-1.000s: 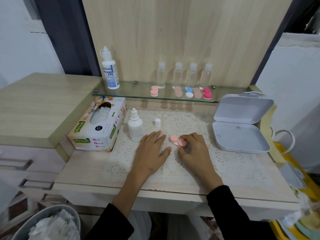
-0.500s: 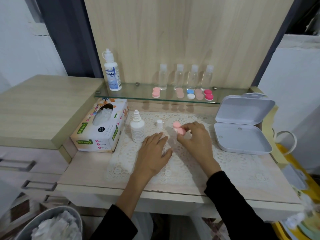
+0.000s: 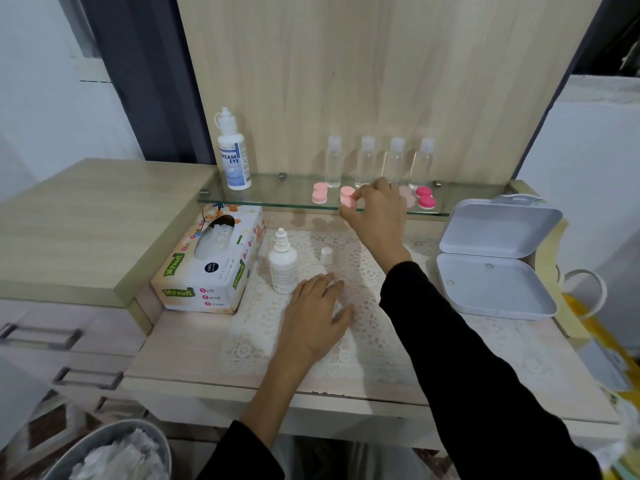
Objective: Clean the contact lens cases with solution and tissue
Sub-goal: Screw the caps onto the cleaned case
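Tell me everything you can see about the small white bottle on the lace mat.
The small white bottle looks like opaque plastic, with a blurred label and a narrow uncapped nozzle. It stands upright on the lace mat between the tissue box and a loose white cap. The left hand lies by its base; contact unclear.

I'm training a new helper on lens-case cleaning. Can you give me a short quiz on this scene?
1. True or false: the small white bottle on the lace mat has its cap on.
2. What does the right hand pinch at the glass shelf? A a tissue; B a pink lens case; C a clear bottle.
3. Fill in: the left hand rests flat on the ____.
Key: 1 false, the cap stands beside it; 2 B; 3 lace mat.
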A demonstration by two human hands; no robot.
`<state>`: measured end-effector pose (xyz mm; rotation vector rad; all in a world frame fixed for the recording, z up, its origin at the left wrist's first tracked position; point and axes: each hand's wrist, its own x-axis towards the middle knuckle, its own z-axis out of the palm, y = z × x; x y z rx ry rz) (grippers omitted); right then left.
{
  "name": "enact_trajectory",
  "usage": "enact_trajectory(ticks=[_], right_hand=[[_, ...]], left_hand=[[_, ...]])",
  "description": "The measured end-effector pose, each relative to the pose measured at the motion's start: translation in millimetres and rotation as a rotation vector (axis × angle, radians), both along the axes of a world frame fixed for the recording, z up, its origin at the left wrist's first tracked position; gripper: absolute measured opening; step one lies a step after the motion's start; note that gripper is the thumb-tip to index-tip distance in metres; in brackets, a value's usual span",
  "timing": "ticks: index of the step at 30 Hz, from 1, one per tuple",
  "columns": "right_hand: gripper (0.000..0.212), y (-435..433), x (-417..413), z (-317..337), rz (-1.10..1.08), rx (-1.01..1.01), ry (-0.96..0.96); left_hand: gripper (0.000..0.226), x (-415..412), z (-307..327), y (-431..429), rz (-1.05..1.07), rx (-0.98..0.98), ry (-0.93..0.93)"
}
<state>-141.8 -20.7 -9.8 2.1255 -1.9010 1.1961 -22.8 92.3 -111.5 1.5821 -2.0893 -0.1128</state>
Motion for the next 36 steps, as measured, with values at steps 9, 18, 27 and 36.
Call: enact_trajectory(ticks=[9,18,27,36], right_hand=[[0.026,-30.0,8.1,12.0,-0.062,0.072,0.225],[0.035,-27.5,1.2,11.6,-0.065,0.060,0.206],[0.032,-17.7,-7.1,6.6,-0.139,0.017,0.271],[0.019,-13.4,-9.1,3.8,-0.133,-0.048,0.271]], left_hand=[[0.068,-0.2,2.8,1.2,0.005,-0.010,0.006],[0.060,0.9,1.1,-1.2,0.011,-0.044,0.004],[0.063,1.1,-1.4,-1.4,0.017,-0.022,-0.005],[0.062,1.7,-2.0,-2.3,0.013,-0.014,-0.003]])
